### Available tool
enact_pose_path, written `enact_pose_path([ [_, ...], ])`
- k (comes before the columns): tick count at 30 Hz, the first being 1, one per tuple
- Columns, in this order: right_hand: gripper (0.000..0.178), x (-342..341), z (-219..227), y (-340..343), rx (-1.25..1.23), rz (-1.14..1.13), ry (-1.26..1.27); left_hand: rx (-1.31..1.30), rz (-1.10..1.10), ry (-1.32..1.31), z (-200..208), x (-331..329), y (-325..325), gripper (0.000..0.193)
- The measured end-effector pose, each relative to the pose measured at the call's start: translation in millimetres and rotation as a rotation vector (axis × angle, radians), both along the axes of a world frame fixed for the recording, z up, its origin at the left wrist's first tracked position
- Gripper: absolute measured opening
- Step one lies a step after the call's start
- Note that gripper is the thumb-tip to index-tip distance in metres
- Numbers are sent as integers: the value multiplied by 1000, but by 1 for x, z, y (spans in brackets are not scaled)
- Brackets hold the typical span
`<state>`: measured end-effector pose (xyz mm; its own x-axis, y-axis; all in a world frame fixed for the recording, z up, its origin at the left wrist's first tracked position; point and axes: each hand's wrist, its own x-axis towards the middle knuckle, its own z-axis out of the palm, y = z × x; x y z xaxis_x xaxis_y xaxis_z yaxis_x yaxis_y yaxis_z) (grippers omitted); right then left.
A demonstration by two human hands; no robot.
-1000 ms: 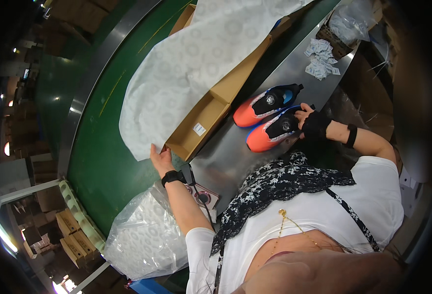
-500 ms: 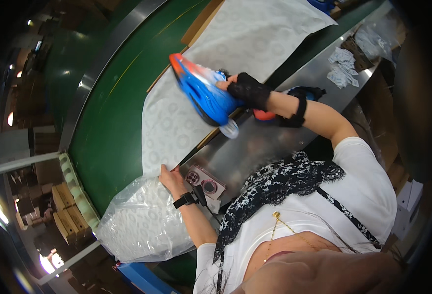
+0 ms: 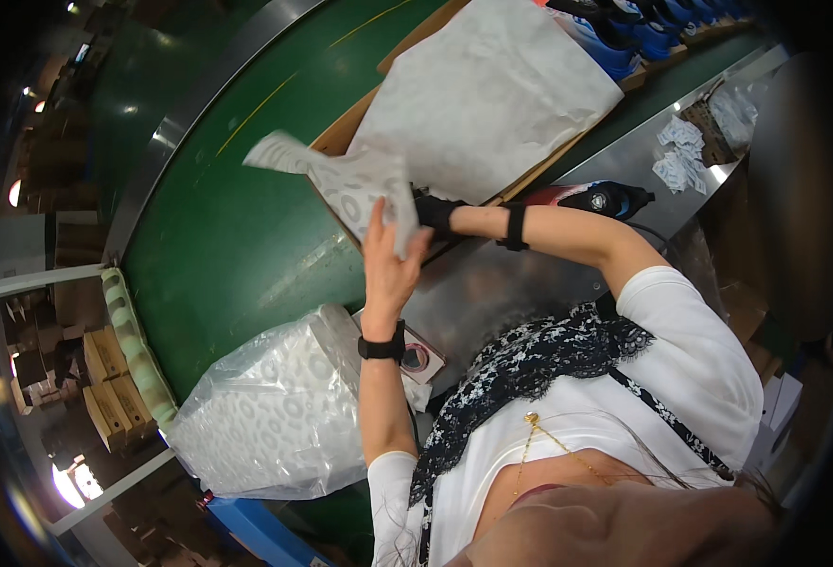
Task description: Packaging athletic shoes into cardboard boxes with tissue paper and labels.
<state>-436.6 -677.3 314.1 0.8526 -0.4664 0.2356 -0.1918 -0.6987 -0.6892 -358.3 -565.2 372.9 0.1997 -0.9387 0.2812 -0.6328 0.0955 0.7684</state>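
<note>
My left hand (image 3: 393,274) has its fingers spread against patterned grey-white tissue paper (image 3: 350,184), which is folded up and blurred at its far end. Beside it my right hand (image 3: 433,210), in a black half-finger glove, reaches to the paper's right edge; its fingers are hidden. The paper lies over an open brown cardboard box (image 3: 346,123) on the green belt. A plain white sheet (image 3: 487,94) covers the far part of that box. No shoe shows near my hands.
A plastic bag of patterned paper (image 3: 275,416) lies near left. On the metal ledge (image 3: 473,283) are a phone-like item (image 3: 418,357), a black-and-red object (image 3: 610,198) and crumpled paper slips (image 3: 679,156). Blue shoes (image 3: 615,47) stand in boxes at the far right. A green belt (image 3: 237,255) runs leftward.
The blue-orange shoe held in my right hand is gone from sight. My left hand has moved up and right, and the near paper is now folded up over the box.
</note>
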Motion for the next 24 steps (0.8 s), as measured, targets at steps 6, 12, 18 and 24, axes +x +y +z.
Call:
enact_pose_path([
  [6, 26, -126, 30, 0, -86, -440, -181, 130, -8, 78, -33, 28, -32, 41],
  [12, 51, -257, 61, 7, -589, -624, 308, 532, -19, -583, -48, 9, -63, 55],
  [18, 63, -278, 55, 5, -351, -356, 574, 256, -146, -246, -17, -19, -59, 63],
  [24, 71, -195, 134, 14, -353, -8, 425, 199, -454, -250, 21, -76, -6, 82],
])
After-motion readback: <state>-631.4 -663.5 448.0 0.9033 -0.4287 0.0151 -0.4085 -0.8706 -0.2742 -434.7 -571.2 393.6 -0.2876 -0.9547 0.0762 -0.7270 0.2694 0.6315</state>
